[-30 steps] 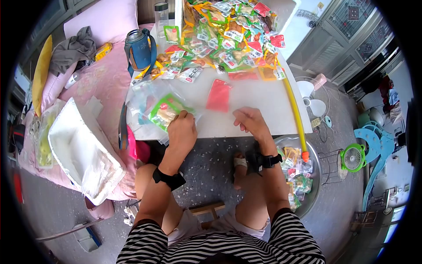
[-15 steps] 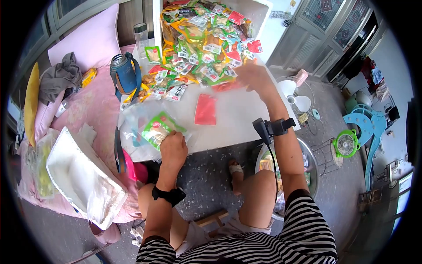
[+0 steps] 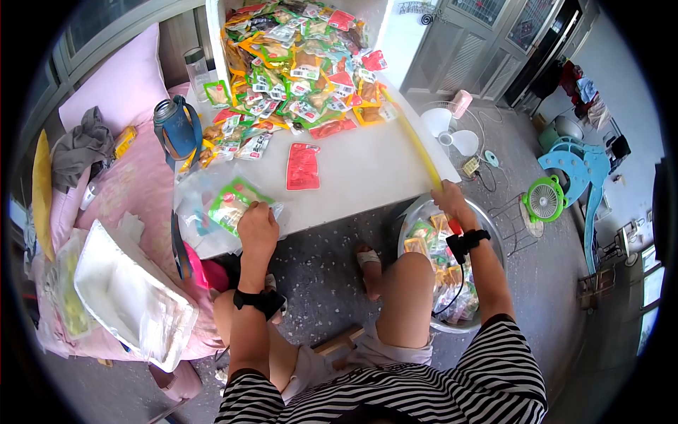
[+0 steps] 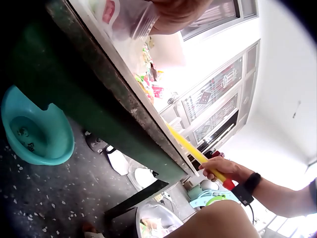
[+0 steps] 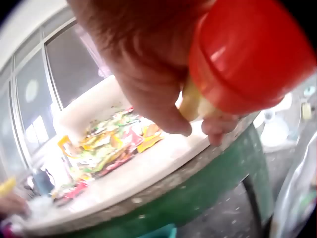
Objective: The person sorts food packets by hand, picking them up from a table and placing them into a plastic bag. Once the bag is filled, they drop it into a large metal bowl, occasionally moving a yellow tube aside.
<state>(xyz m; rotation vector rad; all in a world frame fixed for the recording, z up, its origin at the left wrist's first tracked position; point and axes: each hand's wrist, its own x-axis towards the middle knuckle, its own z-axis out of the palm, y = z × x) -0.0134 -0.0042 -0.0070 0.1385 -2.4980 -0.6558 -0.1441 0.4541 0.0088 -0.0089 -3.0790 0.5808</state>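
Note:
My left hand (image 3: 258, 230) pinches the edge of a clear plastic bag (image 3: 189, 192) at the table's front left. Inside the bag lies a green-edged food packet (image 3: 231, 206) with pale contents. At the table's right edge my right hand (image 3: 452, 201) grips a long yellow stick (image 3: 415, 143) near its red end (image 4: 228, 184). The stick slants back toward the packet pile. In the right wrist view, that red end fills the upper right, beside the curled fingers. A red packet (image 3: 303, 167) lies flat mid-table, between the two hands.
A heap of coloured packets (image 3: 296, 85) spills from a white foam box (image 3: 217, 49) onto the table. A metal basin (image 3: 496, 225) of packets stands on the floor, below my right hand. At left are a blue flask (image 3: 176, 131) and another foam box (image 3: 127, 279).
My right hand has reached back across the table, then returned to the right edge, where it now grips the yellow stick. The left hand keeps its hold on the bag. The view has shifted.

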